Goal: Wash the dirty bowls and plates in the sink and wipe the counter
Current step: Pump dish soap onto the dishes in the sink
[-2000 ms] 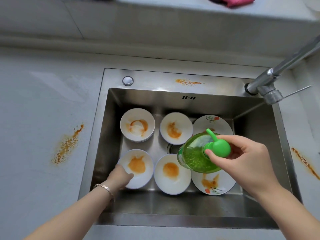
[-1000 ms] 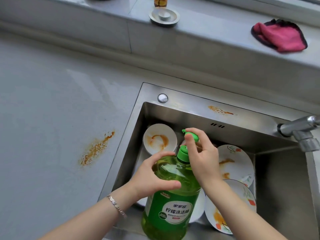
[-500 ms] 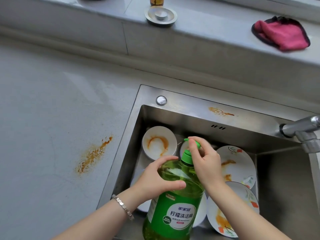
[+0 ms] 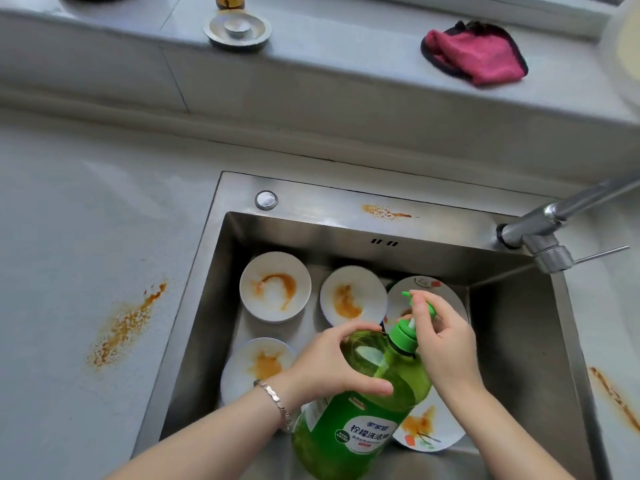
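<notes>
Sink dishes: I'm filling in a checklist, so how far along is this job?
Done: nothing visible; the bowls and plates in the sink carry orange residue. In hand: the left hand grips the detergent bottle while the right hand holds its pump. Left: washing every dish, then wiping the orange stains on the counter and sink rim; the pink cloth lies on the ledge.

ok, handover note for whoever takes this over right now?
Left hand grips the detergent bottle at its shoulder, over the sink. Right hand curls round its pump.
In the sink, all orange-stained: back-left bowl, back-middle bowl, front-left bowl, back plate, front plate.
Done: nothing washed; no water shows at the faucet.
Left: soap and wash the dishes, wipe the counter stains left and right. Pink cloth lies on the ledge.
</notes>
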{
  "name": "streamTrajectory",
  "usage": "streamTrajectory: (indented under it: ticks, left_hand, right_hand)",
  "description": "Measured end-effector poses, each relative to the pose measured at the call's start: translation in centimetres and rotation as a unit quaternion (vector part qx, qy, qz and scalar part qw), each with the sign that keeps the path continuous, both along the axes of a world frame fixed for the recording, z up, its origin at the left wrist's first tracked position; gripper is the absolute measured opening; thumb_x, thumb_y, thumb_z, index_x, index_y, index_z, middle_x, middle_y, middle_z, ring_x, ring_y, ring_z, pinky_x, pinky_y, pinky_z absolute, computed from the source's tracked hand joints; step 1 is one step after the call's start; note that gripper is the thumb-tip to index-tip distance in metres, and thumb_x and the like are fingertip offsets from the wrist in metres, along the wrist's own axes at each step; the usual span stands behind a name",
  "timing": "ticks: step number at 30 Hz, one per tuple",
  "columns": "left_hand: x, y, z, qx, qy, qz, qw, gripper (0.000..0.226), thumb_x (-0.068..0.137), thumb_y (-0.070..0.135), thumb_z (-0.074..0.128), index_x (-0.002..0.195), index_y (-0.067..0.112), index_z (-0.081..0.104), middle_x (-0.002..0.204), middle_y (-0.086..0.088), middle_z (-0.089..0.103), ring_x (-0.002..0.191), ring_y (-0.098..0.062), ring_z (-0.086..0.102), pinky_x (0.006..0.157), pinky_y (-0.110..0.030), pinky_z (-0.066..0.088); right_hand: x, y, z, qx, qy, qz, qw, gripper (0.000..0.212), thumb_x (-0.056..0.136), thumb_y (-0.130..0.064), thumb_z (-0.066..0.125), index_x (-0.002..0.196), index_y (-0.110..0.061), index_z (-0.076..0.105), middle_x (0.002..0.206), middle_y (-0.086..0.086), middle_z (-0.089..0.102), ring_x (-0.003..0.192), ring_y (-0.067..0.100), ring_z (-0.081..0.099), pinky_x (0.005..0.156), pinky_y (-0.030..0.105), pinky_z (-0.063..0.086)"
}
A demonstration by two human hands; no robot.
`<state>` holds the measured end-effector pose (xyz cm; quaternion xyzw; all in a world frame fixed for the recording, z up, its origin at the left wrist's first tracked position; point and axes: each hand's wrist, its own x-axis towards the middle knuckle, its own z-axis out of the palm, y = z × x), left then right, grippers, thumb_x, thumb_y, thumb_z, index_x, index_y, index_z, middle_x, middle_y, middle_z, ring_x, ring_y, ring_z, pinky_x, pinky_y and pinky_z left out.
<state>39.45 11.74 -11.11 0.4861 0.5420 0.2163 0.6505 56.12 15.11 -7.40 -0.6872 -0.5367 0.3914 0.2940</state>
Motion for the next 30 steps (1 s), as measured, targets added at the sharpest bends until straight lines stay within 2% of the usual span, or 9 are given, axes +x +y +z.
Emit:
streamTrajectory:
  ticks: [3, 7, 9, 12, 15, 19, 24, 27, 30]
  left_hand:
    - [0.3, 0.8, 0.8, -0.021, -0.034, 0.015, 0.999, 0.066, 0.043, 0.046, 0.086, 0.103, 0.055, 0.059, 0.103, 0.024, 0.067, 0.098, 0.007, 0.061, 0.088, -0.019, 0.05]
    - [0.3, 1.0, 1.5, -0.044, -0.07, 0.065, 0.994, 0.057, 0.048, 0.034, 0.086, 0.1, 0.046, 0.066, 0.097, 0.011, 0.071, 0.091, -0.005, 0.067, 0.076, -0.018, 0.053]
    - [0.1, 0.8, 1.4, -0.056, -0.073, 0.09, 0.992, 0.058, 0.048, 0.032, 0.085, 0.102, 0.04, 0.066, 0.1, 0.004, 0.071, 0.095, -0.012, 0.067, 0.081, -0.024, 0.055]
    - [-0.3, 0.6, 1.2, -0.062, -0.071, 0.106, 0.99, 0.064, 0.043, 0.04, 0.083, 0.104, 0.037, 0.065, 0.104, 0.002, 0.071, 0.103, -0.02, 0.064, 0.092, -0.037, 0.052]
    - [-0.6, 0.3, 0.9, -0.066, -0.077, 0.12, 0.988, 0.067, 0.042, 0.041, 0.083, 0.106, 0.034, 0.065, 0.107, -0.002, 0.07, 0.105, -0.022, 0.063, 0.096, -0.042, 0.049]
    - [-1.0, 0.2, 0.6, -0.076, -0.089, 0.126, 0.985, 0.067, 0.044, 0.038, 0.084, 0.108, 0.031, 0.065, 0.105, -0.003, 0.071, 0.1, -0.019, 0.066, 0.093, -0.042, 0.051]
    - [-1.5, 0.0, 0.5, -0.078, -0.112, 0.126, 0.983, 0.067, 0.045, 0.035, 0.085, 0.109, 0.034, 0.064, 0.108, -0.003, 0.07, 0.102, -0.021, 0.065, 0.094, -0.044, 0.05]
    - [-1.8, -0.2, 0.6, -0.066, -0.139, 0.115, 0.981, 0.069, 0.046, 0.029, 0.086, 0.112, 0.03, 0.063, 0.11, -0.004, 0.07, 0.103, -0.021, 0.066, 0.095, -0.043, 0.05]
    - [-1.8, -0.5, 1.2, -0.022, -0.141, 0.099, 0.985, 0.072, 0.045, 0.026, 0.087, 0.113, 0.033, 0.063, 0.113, -0.003, 0.069, 0.107, -0.02, 0.064, 0.098, -0.043, 0.048]
  right_hand:
    - [0.4, 1.3, 0.5, 0.01, -0.021, 0.007, 1.0, 0.023, 0.09, -0.039, 0.049, 0.101, -0.027, 0.066, 0.074, -0.011, 0.066, 0.076, 0.009, 0.063, 0.072, 0.033, 0.052]
    - [0.0, 2.8, 0.6, 0.012, -0.025, 0.021, 0.999, 0.012, 0.091, -0.037, 0.051, 0.087, -0.041, 0.062, 0.066, -0.011, 0.064, 0.069, 0.01, 0.062, 0.064, 0.028, 0.048]
    - [-0.6, 3.1, 0.3, 0.004, -0.029, 0.029, 0.999, 0.014, 0.091, -0.036, 0.051, 0.09, -0.035, 0.065, 0.067, -0.013, 0.063, 0.068, 0.008, 0.061, 0.064, 0.026, 0.047]
    - [-1.5, 3.4, -0.3, -0.001, -0.034, 0.041, 0.999, 0.019, 0.091, -0.035, 0.051, 0.097, -0.026, 0.067, 0.079, -0.015, 0.065, 0.079, 0.01, 0.064, 0.073, 0.029, 0.049]
    - [-1.9, 3.5, -0.8, -0.003, -0.042, 0.055, 0.998, 0.021, 0.091, -0.035, 0.051, 0.097, -0.023, 0.068, 0.08, -0.02, 0.063, 0.078, 0.006, 0.063, 0.069, 0.024, 0.047]
    - [-2.4, 3.3, -0.9, -0.005, -0.056, 0.066, 0.996, 0.014, 0.09, -0.038, 0.051, 0.091, -0.033, 0.064, 0.077, -0.028, 0.06, 0.075, -0.008, 0.057, 0.064, 0.009, 0.039]
    - [-2.8, 3.4, 0.3, -0.001, -0.052, 0.101, 0.994, 0.008, 0.085, -0.048, 0.051, 0.078, -0.049, 0.056, 0.077, -0.026, 0.063, 0.076, -0.008, 0.059, 0.06, 0.007, 0.041]
    - [-2.7, 3.0, 1.7, 0.03, -0.035, 0.097, 0.994, 0.017, 0.075, -0.056, 0.053, 0.084, -0.044, 0.061, 0.074, -0.021, 0.067, 0.072, -0.006, 0.062, 0.061, 0.012, 0.049]
    - [-2.1, 2.2, 3.6, 0.072, -0.01, 0.074, 0.995, 0.019, 0.072, -0.048, 0.065, 0.089, -0.041, 0.066, 0.075, -0.024, 0.068, 0.072, -0.005, 0.064, 0.065, 0.012, 0.051]
